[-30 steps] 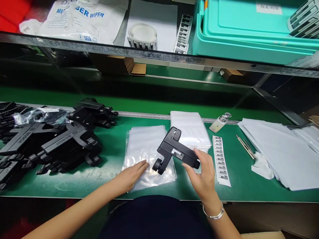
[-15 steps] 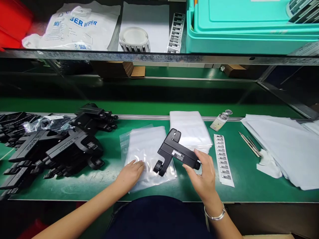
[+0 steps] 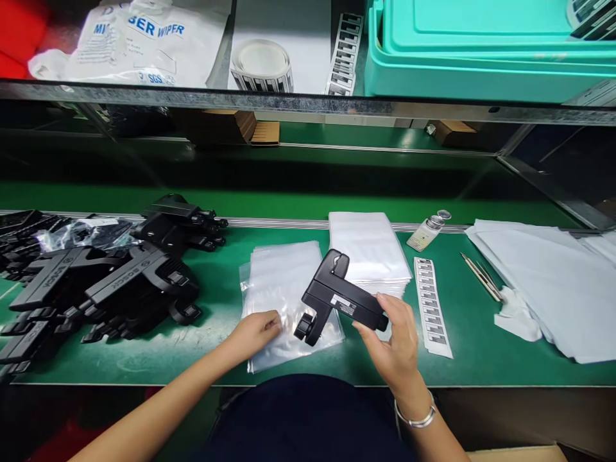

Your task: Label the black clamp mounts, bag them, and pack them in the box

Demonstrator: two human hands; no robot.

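Note:
My right hand (image 3: 395,340) grips a black T-shaped plastic part (image 3: 342,296) by the end of its long arm, between thumb and fingers. A small white-and-silver label is on the part's side, and it is held above the clear plastic bags (image 3: 286,276). My left hand (image 3: 255,330) rests at the left edge of those bags, fingers curled in a pinch on a bag; the fingertips are partly hidden. Behind the part stands a thick stack of white bags or sheets (image 3: 363,247). On the left lies a pile of similar black parts (image 3: 129,282), some marked BOSCH.
Right of my right hand lies a label strip (image 3: 432,308). Beyond are a small bottle (image 3: 426,232), tweezers (image 3: 481,276), a crumpled white wipe (image 3: 517,317) and white sheets (image 3: 558,282). The overhead shelf (image 3: 308,106) carries a label roll (image 3: 262,64) and a turquoise bin (image 3: 457,70).
My left hand's fingers have gone from spread flat on the bags to curled in. The bag edge at the left has shifted right. My right hand holds the black part almost still.

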